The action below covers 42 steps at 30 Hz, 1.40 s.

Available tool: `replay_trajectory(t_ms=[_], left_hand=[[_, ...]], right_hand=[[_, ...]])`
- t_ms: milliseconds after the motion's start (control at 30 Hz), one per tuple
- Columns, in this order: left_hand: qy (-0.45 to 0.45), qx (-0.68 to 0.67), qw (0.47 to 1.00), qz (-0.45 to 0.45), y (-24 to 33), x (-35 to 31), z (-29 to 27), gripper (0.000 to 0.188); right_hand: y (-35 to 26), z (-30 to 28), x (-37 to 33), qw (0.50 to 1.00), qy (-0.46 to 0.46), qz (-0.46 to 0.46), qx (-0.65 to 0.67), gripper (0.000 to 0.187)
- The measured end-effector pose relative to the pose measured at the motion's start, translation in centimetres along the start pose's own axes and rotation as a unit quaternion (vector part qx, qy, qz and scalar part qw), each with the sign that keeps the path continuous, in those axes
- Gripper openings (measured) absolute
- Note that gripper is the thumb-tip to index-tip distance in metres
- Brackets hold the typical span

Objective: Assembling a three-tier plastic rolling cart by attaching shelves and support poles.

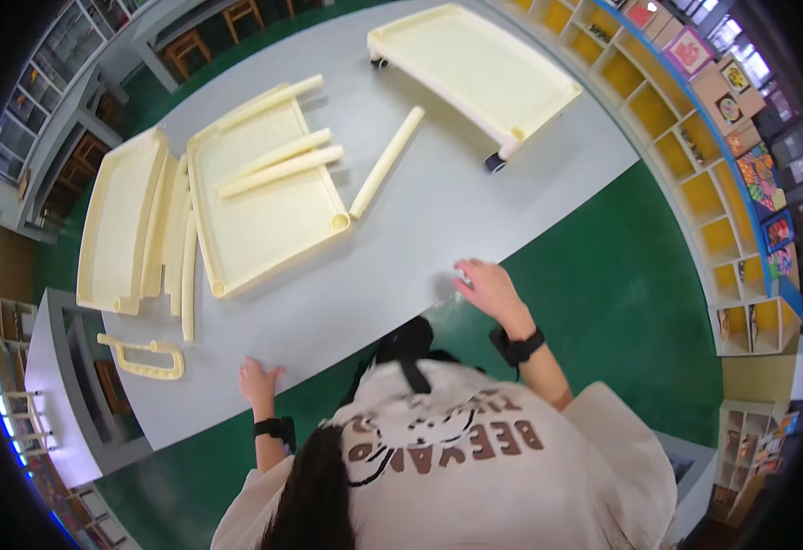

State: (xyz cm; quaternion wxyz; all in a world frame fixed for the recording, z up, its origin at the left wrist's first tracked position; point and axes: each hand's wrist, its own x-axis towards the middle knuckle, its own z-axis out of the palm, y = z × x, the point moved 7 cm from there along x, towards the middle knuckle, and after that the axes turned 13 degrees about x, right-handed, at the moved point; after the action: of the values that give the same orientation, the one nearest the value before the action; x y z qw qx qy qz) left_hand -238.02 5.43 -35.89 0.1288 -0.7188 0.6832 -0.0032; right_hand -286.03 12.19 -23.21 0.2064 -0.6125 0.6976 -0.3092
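My left hand (259, 379) rests at the near edge of the table, thumb and fingers apart, holding nothing. The cream plastic handle (178, 363) is the closest part to it, lying to its left. Over the table's edge on the right, my right hand (491, 291) is empty, its fingers loosely bent and apart. Ahead lies a cream tray (264, 225) with several tubes (282, 171) across it. A single tube (387, 162) lies on the table to its right. Farther back stands a tray with black castors (475, 69). Another tray (119, 225) sits at the left, with long tubes (189, 284) beside it.
The grey table (355, 293) carries all these parts and has a near edge in front of me. Green floor (621, 247) shows to the right. Curved cubby shelves (685, 156) with yellow backs run along the far right. Wooden stools (186, 50) stand under another table behind.
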Motion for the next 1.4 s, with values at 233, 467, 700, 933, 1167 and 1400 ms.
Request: replay_trajectory(t_ms=[233,467,700,933,1167,1400], left_hand=[[-0.043,-0.039,0.989,-0.138,0.0,-0.5,-0.2,0.084],[-0.106,-0.028,0.979,-0.169,3.4,0.0,-4.4,0.068],[-0.053,-0.065,0.992,-0.094,11.9,-1.7,-7.8,0.051],[0.062,-0.135,0.986,0.077,22.6,-0.4,-15.2,0.038],[0.083,-0.197,0.955,0.207,28.2,3.0,-19.2,0.035],[0.152,-0.265,0.924,0.229,30.7,5.8,-18.8,0.031]], right_hand=[[-4.0,2.2,5.7,0.977,-0.174,-0.124,-0.03,0.021],[5.6,-7.5,9.5,0.979,0.161,0.033,0.118,0.015],[15.7,-14.5,9.9,0.812,0.333,0.205,0.433,0.013],[14.1,-17.0,12.6,0.931,0.267,0.022,0.247,0.015],[6.2,-16.8,18.0,0.992,0.084,-0.096,-0.016,0.019],[15.9,-18.6,18.2,0.976,0.213,0.03,-0.021,0.027]])
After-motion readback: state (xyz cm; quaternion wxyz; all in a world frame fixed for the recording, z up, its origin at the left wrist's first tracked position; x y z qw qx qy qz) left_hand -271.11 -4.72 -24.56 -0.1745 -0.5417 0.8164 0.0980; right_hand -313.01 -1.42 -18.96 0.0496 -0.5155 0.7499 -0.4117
